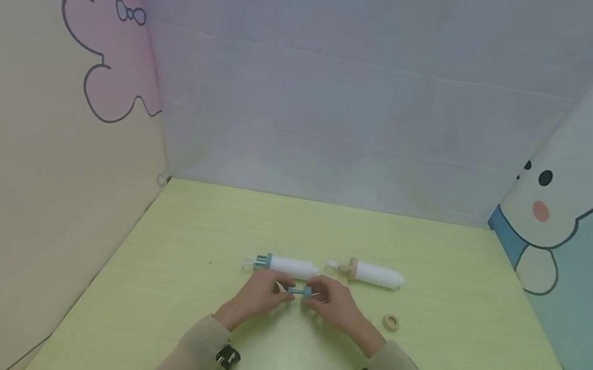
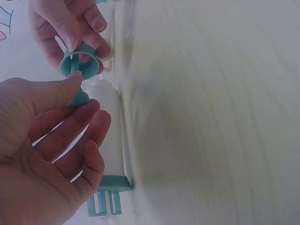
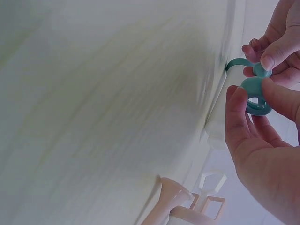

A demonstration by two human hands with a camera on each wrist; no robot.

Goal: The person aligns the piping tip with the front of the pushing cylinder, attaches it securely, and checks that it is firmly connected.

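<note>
In the head view my left hand (image 1: 259,287) and right hand (image 1: 336,303) meet over the table's middle. Thumb and fingertips of the left hand pinch a small teal stem piece (image 2: 78,97) with a rounded end. The right hand pinches a teal ring-shaped cap (image 2: 80,63) between thumb and fingers. From the rounded end the stem reaches into the cap's opening. Just behind the hands lies a white tube (image 1: 291,266) with a teal collar (image 2: 115,183) and slotted end, partly covered by the left hand in its wrist view.
A second white tube (image 1: 377,275) with a beige collar (image 1: 353,269) lies back right. Beside the right forearm is a small beige ring (image 1: 391,322). The pale yellow table (image 1: 175,294) meets a plain back wall (image 1: 341,103) and side walls printed with cartoon animals.
</note>
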